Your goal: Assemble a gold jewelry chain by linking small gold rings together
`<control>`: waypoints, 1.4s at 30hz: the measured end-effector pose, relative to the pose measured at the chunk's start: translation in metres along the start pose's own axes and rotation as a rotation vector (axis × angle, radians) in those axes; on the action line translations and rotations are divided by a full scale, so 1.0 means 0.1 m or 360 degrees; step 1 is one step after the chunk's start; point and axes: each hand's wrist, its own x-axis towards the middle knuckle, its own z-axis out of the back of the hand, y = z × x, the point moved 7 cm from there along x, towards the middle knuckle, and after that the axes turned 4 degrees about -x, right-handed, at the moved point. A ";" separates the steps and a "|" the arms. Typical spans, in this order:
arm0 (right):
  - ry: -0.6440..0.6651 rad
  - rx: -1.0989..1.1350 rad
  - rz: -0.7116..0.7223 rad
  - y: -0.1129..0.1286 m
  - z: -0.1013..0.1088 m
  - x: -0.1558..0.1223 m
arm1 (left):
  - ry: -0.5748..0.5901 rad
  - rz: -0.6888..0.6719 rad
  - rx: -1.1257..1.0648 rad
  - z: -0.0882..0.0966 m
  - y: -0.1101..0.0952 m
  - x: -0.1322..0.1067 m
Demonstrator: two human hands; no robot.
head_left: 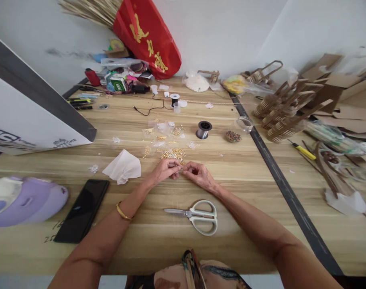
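My left hand (167, 168) and my right hand (198, 175) meet over the middle of the wooden table, fingertips nearly touching. Both are pinched around something tiny between them, too small to make out. Just beyond the fingers lies a loose pile of gold and silver beads (172, 153). Small clear bags of beads (163, 128) are spread behind that pile. Nearer my body, a pair of scissors (198, 216) with pale handles lies with its blades toward the left. A spool of thin wire or line (204, 130) stands beyond my right hand.
To the left are a crumpled white tissue (123, 166), a black phone (82, 210), a lilac bottle (35, 200) and a large box (29, 108). At right, small woven baskets (279, 128), a yellow cutter (303, 151) and a jar of beads (233, 136). A red bag (149, 40) leans at the back.
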 end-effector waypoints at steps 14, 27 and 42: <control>-0.0012 0.0117 -0.0101 -0.13 0.09 0.07 | -0.0012 -0.0041 0.0140 -0.02 -0.01 0.01; -0.0206 0.0469 -0.0247 -0.30 0.20 0.11 | -0.0152 -0.0326 0.0974 -0.08 -0.10 -0.03; -0.0224 0.0551 -0.0226 -0.21 0.16 0.08 | 0.0056 -0.0141 0.0274 -0.14 0.02 0.02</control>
